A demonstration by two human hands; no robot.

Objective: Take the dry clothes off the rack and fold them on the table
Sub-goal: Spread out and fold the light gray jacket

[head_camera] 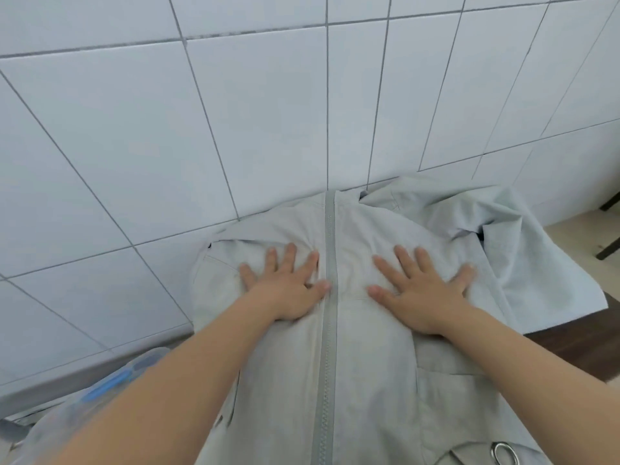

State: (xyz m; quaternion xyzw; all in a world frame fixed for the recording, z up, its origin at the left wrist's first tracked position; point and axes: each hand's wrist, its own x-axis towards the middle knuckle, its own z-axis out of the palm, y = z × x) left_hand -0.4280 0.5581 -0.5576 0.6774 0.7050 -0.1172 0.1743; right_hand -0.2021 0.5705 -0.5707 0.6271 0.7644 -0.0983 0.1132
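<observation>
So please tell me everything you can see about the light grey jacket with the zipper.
The light grey zip-front jacket looks like thin woven fabric. It lies front up on the dark brown table, collar toward the white tiled wall, zipper closed. One sleeve is crumpled at its right. The left hand and right hand press flat beside the zipper.

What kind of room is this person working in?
Probably a laundry or utility room at home: white tiled wall, a pale grey zip jacket spread on a dark table, both hands pressing it flat.
</observation>
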